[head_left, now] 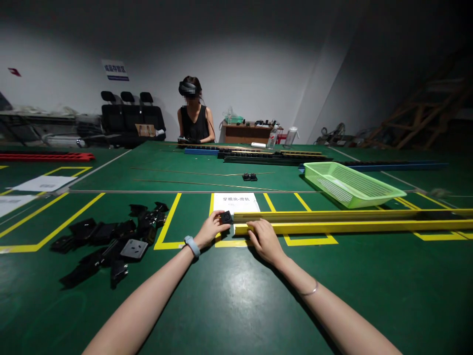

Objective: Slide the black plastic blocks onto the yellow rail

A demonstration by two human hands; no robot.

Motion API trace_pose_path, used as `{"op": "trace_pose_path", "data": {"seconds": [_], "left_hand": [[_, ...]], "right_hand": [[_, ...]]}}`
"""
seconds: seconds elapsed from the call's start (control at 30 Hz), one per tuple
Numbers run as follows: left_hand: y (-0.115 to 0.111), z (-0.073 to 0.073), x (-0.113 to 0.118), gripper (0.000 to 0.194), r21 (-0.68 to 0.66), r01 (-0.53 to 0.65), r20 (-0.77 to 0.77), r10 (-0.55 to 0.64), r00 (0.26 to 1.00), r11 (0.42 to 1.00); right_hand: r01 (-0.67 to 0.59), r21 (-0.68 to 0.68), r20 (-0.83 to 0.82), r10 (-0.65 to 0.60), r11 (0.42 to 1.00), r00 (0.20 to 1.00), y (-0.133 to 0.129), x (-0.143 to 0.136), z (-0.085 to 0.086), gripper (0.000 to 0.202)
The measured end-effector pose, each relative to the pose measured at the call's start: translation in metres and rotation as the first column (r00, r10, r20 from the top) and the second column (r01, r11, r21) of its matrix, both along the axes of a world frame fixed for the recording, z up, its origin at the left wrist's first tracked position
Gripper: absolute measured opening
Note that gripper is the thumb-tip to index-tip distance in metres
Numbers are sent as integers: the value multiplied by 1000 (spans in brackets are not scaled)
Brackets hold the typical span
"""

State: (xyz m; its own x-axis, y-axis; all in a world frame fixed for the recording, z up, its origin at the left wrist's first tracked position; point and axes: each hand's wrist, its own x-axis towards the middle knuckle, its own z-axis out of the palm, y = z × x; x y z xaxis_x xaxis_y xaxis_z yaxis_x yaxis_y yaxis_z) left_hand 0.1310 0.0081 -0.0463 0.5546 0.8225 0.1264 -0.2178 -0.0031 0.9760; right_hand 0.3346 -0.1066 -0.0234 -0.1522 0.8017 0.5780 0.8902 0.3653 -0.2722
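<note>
My left hand (211,230) pinches a small square black module (226,217), perhaps a socket insert, at the left end of a long yellow rail (354,226). Whether the module is inside the channel or just before its opening I cannot tell. My right hand (266,240) is closed on the rail's near wall, a little right of that end, fingertips over its top edge. The rail lies crosswise on the green table and runs out of view to the right. Left of my left hand is a loose pile of black modules (107,234), one with a grey socket face (134,249).
A light green plastic basket (351,190) stands behind the rail. A printed sheet (236,202) lies by the rail's left end. Thin rods (207,183) and two small black modules (250,177) lie farther back. A person (195,118) in a headset is across the table.
</note>
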Motion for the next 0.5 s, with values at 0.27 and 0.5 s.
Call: {"op": "trace_pose_path", "data": {"seconds": [0.27,0.5], "left_hand": [[-1,4,1,62,-21,98,31,-97,995,995],[0,2,1,64,-32,64,20,-63,998,997]], "right_hand": [[1,-4,2,-1,1000,1000,1,0,1,25],[3,-21,12,-3,1000,1000,1,1,1,24]]}}
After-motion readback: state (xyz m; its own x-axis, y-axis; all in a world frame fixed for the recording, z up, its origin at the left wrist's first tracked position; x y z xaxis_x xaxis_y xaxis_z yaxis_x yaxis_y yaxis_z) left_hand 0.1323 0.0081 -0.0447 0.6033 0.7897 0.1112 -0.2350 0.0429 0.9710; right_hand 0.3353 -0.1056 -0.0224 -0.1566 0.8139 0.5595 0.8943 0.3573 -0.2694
